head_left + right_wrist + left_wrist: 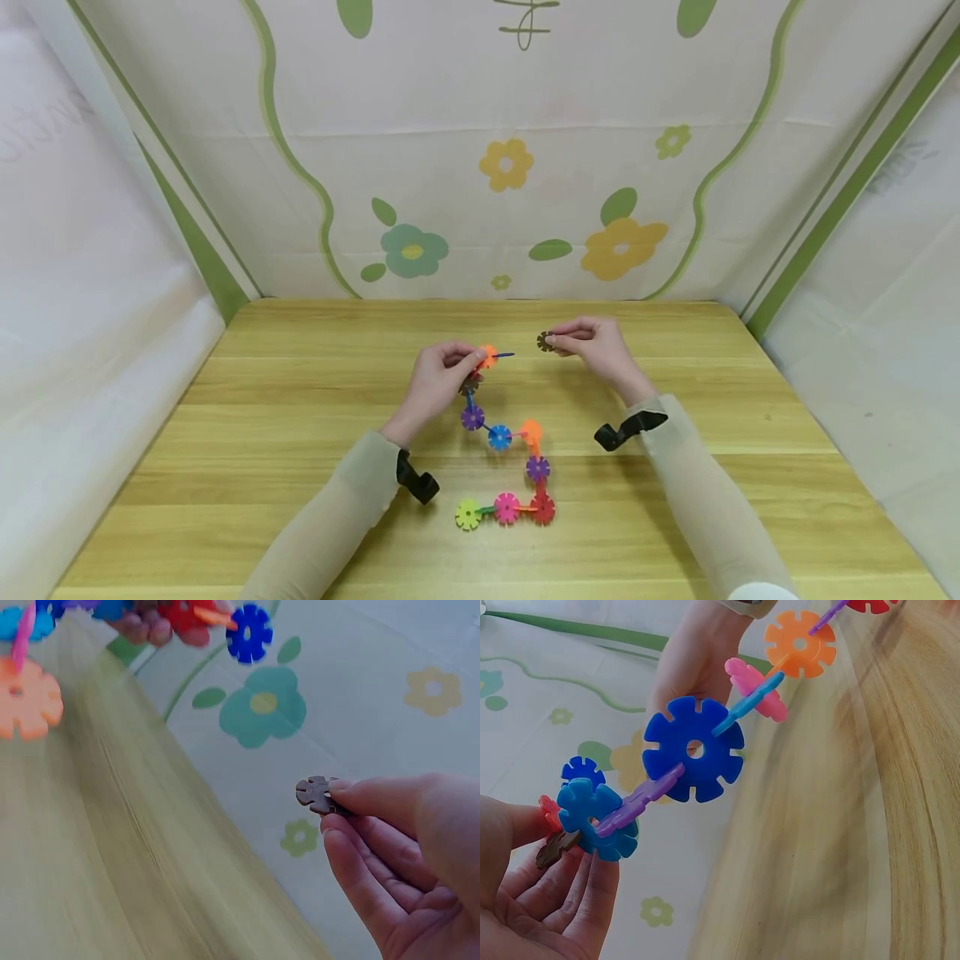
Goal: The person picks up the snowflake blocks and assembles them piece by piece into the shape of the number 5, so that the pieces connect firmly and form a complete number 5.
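Note:
My left hand [437, 379] pinches the upper end of a chain of interlocking snowflake discs, near an orange disc [489, 357]. A blue disc [249, 634] sticks out edge-on from that end in the head view. From the hand the chain winds down through a purple disc [472, 417], a blue disc [499, 437] and an orange disc [531, 432]. It ends at a yellow-green disc [468, 514]. To the right, apart from the chain, my right hand [600, 348] pinches a single brown snowflake disc [315, 795] between thumb and fingertips.
The wooden tabletop [300, 467] lies under both hands. A white cloth backdrop [450, 167] with printed flowers rises behind it, and white cloth walls stand at both sides. Black straps [630, 429] with camera mounts sit on the wrists.

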The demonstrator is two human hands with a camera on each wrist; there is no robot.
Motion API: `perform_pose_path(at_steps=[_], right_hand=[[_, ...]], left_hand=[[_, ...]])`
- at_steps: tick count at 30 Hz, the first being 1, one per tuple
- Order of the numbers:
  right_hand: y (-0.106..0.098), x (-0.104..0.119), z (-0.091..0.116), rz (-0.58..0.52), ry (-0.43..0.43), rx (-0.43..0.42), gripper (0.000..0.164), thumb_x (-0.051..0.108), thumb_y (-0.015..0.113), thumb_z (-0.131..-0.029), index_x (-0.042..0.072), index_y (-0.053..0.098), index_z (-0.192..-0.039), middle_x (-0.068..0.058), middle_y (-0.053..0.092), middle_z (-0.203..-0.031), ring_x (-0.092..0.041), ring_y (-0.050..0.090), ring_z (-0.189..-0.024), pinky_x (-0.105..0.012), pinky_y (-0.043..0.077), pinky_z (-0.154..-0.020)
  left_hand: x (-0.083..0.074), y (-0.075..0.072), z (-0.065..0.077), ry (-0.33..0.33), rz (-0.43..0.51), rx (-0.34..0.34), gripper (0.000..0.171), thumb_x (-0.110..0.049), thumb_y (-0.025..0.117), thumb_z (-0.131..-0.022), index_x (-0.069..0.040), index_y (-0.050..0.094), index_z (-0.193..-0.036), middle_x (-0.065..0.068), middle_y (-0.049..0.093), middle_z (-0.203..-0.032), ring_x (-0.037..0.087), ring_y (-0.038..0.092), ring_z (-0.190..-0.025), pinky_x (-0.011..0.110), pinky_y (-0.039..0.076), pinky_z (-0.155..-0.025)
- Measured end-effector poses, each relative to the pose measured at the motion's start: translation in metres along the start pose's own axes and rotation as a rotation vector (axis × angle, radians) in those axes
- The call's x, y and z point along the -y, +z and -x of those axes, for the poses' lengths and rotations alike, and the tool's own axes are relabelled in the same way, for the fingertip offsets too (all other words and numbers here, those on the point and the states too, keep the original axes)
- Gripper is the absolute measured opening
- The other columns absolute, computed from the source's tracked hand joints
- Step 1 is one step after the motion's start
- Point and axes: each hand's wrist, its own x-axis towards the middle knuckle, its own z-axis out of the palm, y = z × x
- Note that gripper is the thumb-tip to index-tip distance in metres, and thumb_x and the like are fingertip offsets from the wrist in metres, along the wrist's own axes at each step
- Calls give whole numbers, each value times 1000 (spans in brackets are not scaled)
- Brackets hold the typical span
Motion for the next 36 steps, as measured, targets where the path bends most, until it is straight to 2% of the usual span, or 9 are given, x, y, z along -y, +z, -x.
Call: perform_pose_path(at_steps=[3, 10, 18, 21, 26, 32, 36], right_hand=[[6, 6, 5, -36, -14, 27, 25, 13, 81, -90, -3, 73, -108, -14, 76, -99, -47, 69, -95, -59, 54, -90], [16, 16, 16, -92, -24, 89, 21, 9, 78, -91, -4, 73, -108, -16, 75, -100, -49, 68, -95, -59, 54, -89], [25, 21, 20, -152, -44, 109, 21, 5, 76, -93, -6, 70, -109, -18, 74, -99, -32, 73, -86, -57, 55, -88], [28, 21, 21, -172, -48, 109, 21, 5, 76, -93, -6, 70, -109, -18, 74, -99, -27, 74, -84, -55, 56, -87], [31, 24, 23, -210, -47, 93, 20, 3, 76, -92, -7, 69, -108, -19, 74, -100, -27, 74, -85, -51, 57, -86], [36, 24, 25, -264, -31, 99, 21, 2, 76, -92, -9, 66, -108, -21, 73, -102, -28, 74, -85, -44, 60, -83], [39, 20, 26, -298, -20, 93, 24, 0, 74, -93, -10, 65, -112, -21, 73, -102, -26, 74, -86, -41, 60, -82]], left_hand=[[0, 0, 0, 2, -8, 8, 20, -24, 70, -99, -5, 74, -103, 5, 73, -83, 36, 71, -81, 30, 56, -60], [0, -2, -1, 16, -11, 27, 19, -25, 69, -100, -8, 75, -102, 8, 73, -86, 32, 72, -80, 31, 58, -61], [0, -3, -1, 32, -18, 30, 19, -24, 69, -101, -6, 75, -102, 10, 74, -86, 24, 72, -75, 31, 58, -61], [1, -3, -1, 31, -13, 31, 19, -24, 69, -100, -6, 75, -102, 8, 73, -85, 26, 72, -76, 30, 58, -61], [1, -3, -1, 32, -7, 34, 19, -24, 69, -100, -6, 75, -102, 10, 73, -86, 29, 72, -77, 30, 58, -61], [1, -3, 0, 43, 0, 39, 19, -23, 68, -101, -6, 74, -102, 8, 73, -86, 46, 69, -87, 32, 60, -63], [2, -2, 0, 55, 4, 34, 18, -22, 68, -101, -5, 74, -102, 8, 73, -87, 47, 69, -88, 33, 60, -65]])
